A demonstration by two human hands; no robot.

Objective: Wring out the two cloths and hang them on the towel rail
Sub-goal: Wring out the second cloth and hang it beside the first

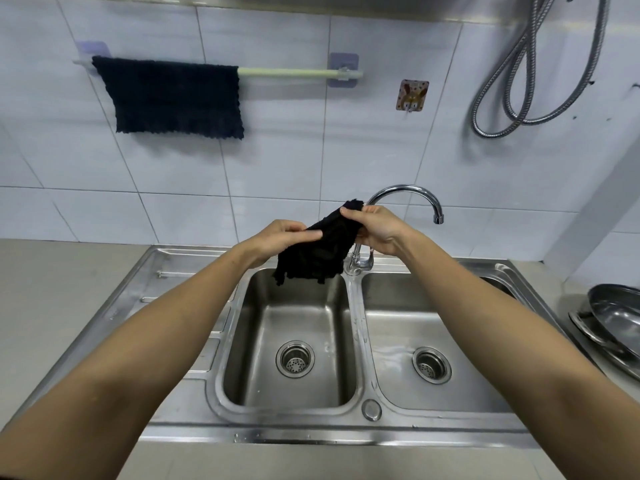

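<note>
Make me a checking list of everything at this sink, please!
Surface: steel double sink, wet; basins hold only strainers.
Job's things: one dark cloth hangs on the towel rail; second dark cloth held over left basin.
Clutter: steel pans stacked at right.
Grippers: left hand and right hand each grip the second cloth.
Cables: metal shower hose looped on wall.
Surroundings: white tiles, tap, sticker hook.

Steel sink (pixel 194 344), tap (pixel 412 195), shower hose (pixel 519 74)
</note>
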